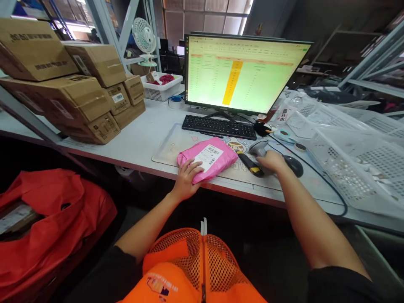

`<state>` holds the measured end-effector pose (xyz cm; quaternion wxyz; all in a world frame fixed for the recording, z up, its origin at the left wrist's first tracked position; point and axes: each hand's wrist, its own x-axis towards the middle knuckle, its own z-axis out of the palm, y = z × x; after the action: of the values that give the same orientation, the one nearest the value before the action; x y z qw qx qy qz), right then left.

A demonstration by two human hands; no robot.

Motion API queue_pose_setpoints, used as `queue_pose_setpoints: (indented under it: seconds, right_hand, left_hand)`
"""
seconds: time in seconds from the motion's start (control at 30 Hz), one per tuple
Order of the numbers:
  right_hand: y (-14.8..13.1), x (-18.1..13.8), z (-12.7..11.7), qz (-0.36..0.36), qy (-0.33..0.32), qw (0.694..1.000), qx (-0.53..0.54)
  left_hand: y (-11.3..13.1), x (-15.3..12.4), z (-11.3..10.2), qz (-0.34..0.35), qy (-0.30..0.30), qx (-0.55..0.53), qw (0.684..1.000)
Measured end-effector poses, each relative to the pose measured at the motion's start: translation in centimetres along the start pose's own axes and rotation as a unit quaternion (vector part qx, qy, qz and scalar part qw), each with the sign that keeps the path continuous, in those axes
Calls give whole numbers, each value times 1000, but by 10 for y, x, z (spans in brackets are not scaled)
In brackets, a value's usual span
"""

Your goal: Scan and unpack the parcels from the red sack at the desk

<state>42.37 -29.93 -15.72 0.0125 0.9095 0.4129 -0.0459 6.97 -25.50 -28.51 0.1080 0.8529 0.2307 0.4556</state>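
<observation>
A pink plastic mailer (224, 156) with a white barcode label lies at the front edge of the desk mat. My left hand (186, 181) grips its near left corner, fingers stretched over the top and the thumb hidden by the bag. At the right, my right hand (272, 162) is closed around the handle of a grey barcode scanner (259, 147), whose head points left towards the mailer. Between mailer and scanner lies a black and yellow box cutter (251, 165). A black mouse (293, 166) sits just right of my right hand.
A keyboard (217, 126) and a lit monitor (243, 75) stand behind the mailer. Cardboard boxes (75, 97) are stacked at the left. White plastic baskets (356, 168) crowd the right side, with a dark cable (318, 179) before them. A red sack (63, 210) stands below left.
</observation>
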Motion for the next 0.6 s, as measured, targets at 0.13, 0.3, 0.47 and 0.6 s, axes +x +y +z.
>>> queue_pose_setpoints:
  seconds: [0.13,0.3,0.47,0.6]
  right_hand:
    - [4,-10,-50,-58,-51,992,101]
    - [-11,-53,-114,-219,-167,939,206]
    - [-47,-77,-133,-268,-215,927,150]
    - [-52,-70,-123,-265,-227,924,153]
  left_hand:
    - [1,-1,3,6,15,6,1000]
    - [3,0,8,10,38,13,999]
    - [5,0,8,-24,19,13,999]
    - [5,0,8,-20,22,15,999]
